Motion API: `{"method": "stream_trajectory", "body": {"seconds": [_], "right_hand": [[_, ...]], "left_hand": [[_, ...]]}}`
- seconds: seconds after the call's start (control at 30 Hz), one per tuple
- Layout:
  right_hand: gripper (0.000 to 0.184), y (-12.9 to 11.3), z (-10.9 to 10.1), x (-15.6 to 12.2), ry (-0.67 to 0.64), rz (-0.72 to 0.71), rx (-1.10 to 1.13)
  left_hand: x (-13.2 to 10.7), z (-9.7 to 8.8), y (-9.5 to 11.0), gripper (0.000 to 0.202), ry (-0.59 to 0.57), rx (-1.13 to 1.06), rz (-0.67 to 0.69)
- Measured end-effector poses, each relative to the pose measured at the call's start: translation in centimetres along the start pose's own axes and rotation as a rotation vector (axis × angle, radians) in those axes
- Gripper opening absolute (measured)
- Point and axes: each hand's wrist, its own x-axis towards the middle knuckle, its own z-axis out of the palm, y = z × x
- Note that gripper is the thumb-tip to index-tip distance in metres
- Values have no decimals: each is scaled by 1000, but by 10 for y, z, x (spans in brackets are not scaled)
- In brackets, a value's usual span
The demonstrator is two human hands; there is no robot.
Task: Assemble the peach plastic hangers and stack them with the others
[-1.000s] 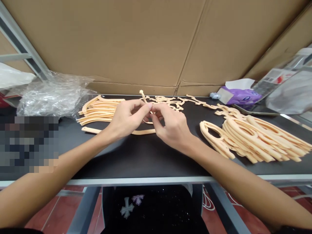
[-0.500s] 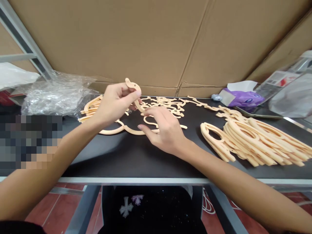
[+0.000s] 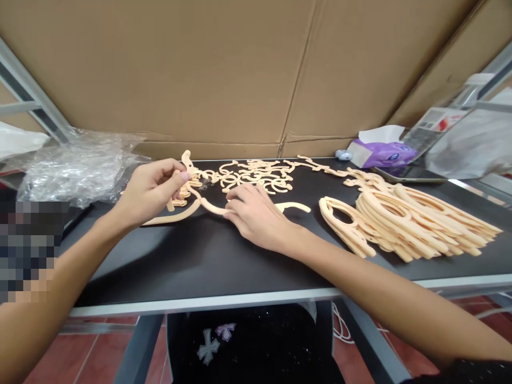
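Note:
My left hand is closed in a pinch on a small cream hanger part, whose rounded end sticks up above the fingers. The rest of that part is mostly hidden by the hand. Below it, a long curved cream arm lies on the black table. My right hand is low over the table, thumb and fingers closed on a curved hanger arm. Out from behind this hand, to the right, comes another curved piece.
Loose small curved parts are scattered at the back. Stacked hanger pieces lie on the right, near a purple tissue pack. Clear plastic wrap sits at the left. A cardboard wall stands behind the table.
My left hand has moved left and down with the small hanger part, away from my right hand. My right hand has let go of that part and dropped to the curved arm on the table.

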Motion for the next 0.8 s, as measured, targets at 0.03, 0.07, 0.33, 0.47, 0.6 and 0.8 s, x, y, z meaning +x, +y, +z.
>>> {"method": "stream_trajectory", "body": {"seconds": [0.03, 0.07, 0.33, 0.47, 0.6, 0.8], "right_hand": [[26, 3, -1, 1, 22, 7, -12], [25, 6, -3, 2, 41, 13, -21], [18, 33, -10, 9, 194, 50, -13], [13, 44, -8, 11, 255, 122, 85], [13, 47, -6, 11, 254, 151, 124], [21, 31, -6, 8, 324, 114, 79]], "left_hand": [[0, 0, 0, 27, 24, -2, 4], [1, 0, 0, 26, 58, -8, 6], [5, 1, -15, 26, 48, 24, 32], [5, 9, -19, 33, -151, -127, 8], [3, 18, -17, 34, -271, -269, -71], [0, 32, -12, 31, -223, -413, -170]]}}
